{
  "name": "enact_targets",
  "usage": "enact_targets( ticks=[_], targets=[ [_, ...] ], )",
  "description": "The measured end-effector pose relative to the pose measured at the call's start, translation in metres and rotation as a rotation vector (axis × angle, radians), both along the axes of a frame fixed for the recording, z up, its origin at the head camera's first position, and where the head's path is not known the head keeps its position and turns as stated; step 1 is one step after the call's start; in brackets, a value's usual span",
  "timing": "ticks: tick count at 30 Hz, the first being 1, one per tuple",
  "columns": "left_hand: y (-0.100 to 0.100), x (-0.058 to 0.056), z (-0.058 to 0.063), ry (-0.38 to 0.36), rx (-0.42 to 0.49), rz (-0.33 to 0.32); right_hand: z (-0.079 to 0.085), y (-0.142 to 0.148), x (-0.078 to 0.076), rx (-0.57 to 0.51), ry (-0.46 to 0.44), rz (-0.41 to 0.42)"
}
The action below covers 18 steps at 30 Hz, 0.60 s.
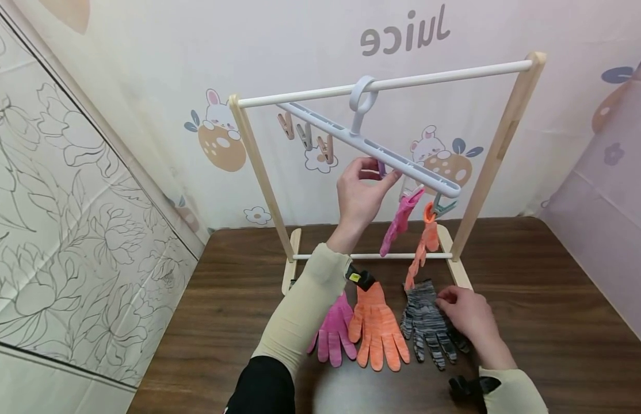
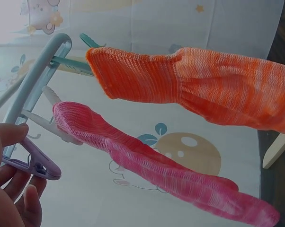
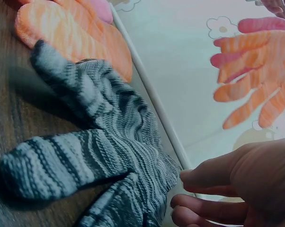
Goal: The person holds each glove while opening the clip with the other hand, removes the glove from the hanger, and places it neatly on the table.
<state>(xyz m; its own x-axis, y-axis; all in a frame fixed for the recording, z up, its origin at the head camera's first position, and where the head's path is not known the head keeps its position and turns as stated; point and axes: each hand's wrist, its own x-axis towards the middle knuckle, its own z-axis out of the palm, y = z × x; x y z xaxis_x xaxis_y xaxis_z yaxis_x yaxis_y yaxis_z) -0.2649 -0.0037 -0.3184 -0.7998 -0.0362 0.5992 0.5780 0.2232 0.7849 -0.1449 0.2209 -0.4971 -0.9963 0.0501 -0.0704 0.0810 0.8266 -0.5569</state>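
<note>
My left hand (image 1: 359, 192) is raised to the pale hanger (image 1: 372, 150) and pinches a purple clothespin (image 2: 38, 163) between thumb and fingers. Beside it a pink glove (image 2: 142, 161) hangs from a white clip, and an orange glove (image 2: 180, 85) from a green clip at the hanger's end. Low on the right, my right hand (image 1: 468, 313) is at the cuff end of a black-and-grey striped glove (image 3: 114, 127) lying on the table. Its thumb and fingers are apart, bent a little, with nothing visible between them; whether the thumb tip touches the cuff I cannot tell.
The hanger hooks over the white rail (image 1: 455, 73) of a wooden stand (image 1: 512, 132). Several spare clothespins (image 1: 325, 149) hang at its left end. An orange glove (image 1: 377, 330) and a pink glove (image 1: 335, 333) lie flat on the brown table (image 1: 196, 345).
</note>
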Motion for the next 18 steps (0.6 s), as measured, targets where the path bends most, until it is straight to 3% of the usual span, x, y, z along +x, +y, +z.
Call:
enact_targets(
  ticks=[11,18],
  targets=[
    [-0.001,0.001,0.001,-0.004,0.011,0.002,0.007,0.007,0.003,0.001,0.039,-0.042],
    [0.0,0.002,0.001,-0.012,0.004,-0.001,0.022,0.004,0.011,-0.013,0.071,-0.08]
  ],
)
